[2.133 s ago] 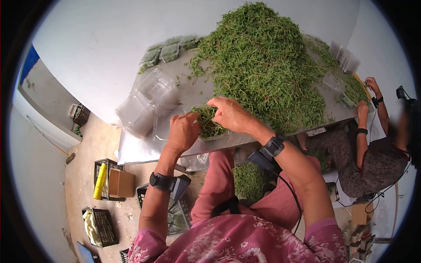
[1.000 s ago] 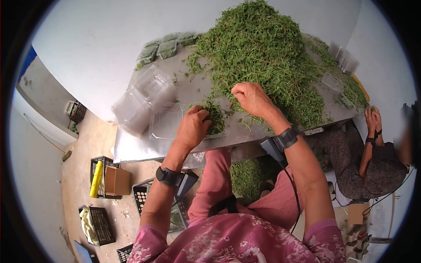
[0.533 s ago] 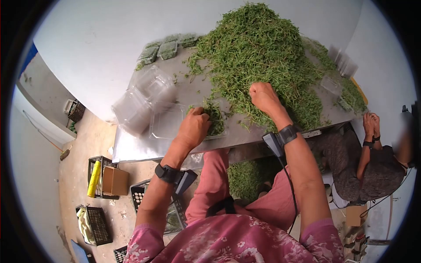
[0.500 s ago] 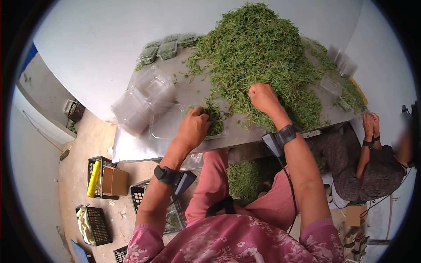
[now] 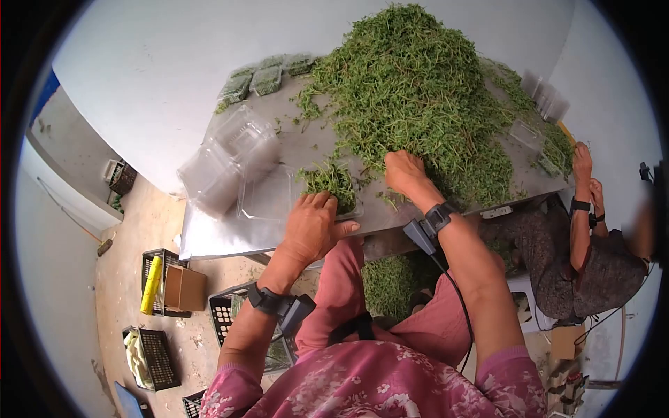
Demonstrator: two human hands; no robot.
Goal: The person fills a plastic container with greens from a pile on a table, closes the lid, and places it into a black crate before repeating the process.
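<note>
Your left hand (image 5: 311,224) is lying thumb-out, not closed, over the near edge of the open clear box (image 5: 266,198), whose greens (image 5: 327,180) are sitting just beyond its fingertips. Your right hand (image 5: 404,173) is resting curled against the pile (image 5: 418,90); whether it is gripping sprigs, I cannot tell. Gathering small, loose pinches while lightly steadying the box is probably sparing the leaves.

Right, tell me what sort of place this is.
Likely a produce-packing room: a big heap of greens on a metal table, filled clear boxes by the wall, and stacked clear containers.
</note>
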